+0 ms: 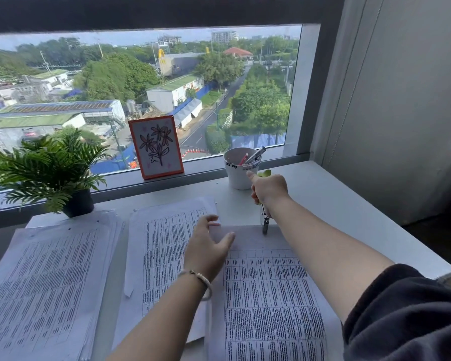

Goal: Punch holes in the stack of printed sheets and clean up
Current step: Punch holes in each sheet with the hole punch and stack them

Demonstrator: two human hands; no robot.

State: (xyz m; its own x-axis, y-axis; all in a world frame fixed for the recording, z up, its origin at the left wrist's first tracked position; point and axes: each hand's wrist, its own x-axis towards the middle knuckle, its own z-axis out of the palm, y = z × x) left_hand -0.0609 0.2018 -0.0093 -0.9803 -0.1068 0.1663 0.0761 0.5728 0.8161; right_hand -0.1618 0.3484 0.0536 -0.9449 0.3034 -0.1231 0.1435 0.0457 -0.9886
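Printed sheets (pixel 266 295): three groups are laid on the white desk (pixel 349 204); the right-hand stack lies under both forearms, the middle stack (pixel 162 246) beside it, the left stack (pixel 44 277) nearest the plant.
Hole punch (pixel 264 222): mostly hidden by the right hand; only a metal lower part is seen at the top edge of the right-hand stack, and a green bit shows above the knuckles. Its jaw position cannot be made out.
Right hand (pixel 268 188): clenched around the hole punch, thumb raised toward the cup.
Left hand (pixel 208 246): fingers spread and relaxed, resting on the top left corner of the right-hand stack; nothing is gripped. A bracelet (pixel 201 280) is worn at the wrist.
Cut off: lower edges of all stacks run out of view; text is too blurred to read.
White cup (pixel 238 170): stands just behind the right hand; pens and a marker (pixel 257 153) are held in it, and clips are fixed on its rim.
Potted plant (pixel 50 168): stands at the back left, touching the left stack's far corner.
Framed flower drawing (pixel 156 147): leaned against the window (pixel 115 87) on the sill.
Dark sleeve (pixel 406 313): covers the right upper arm at the lower right.
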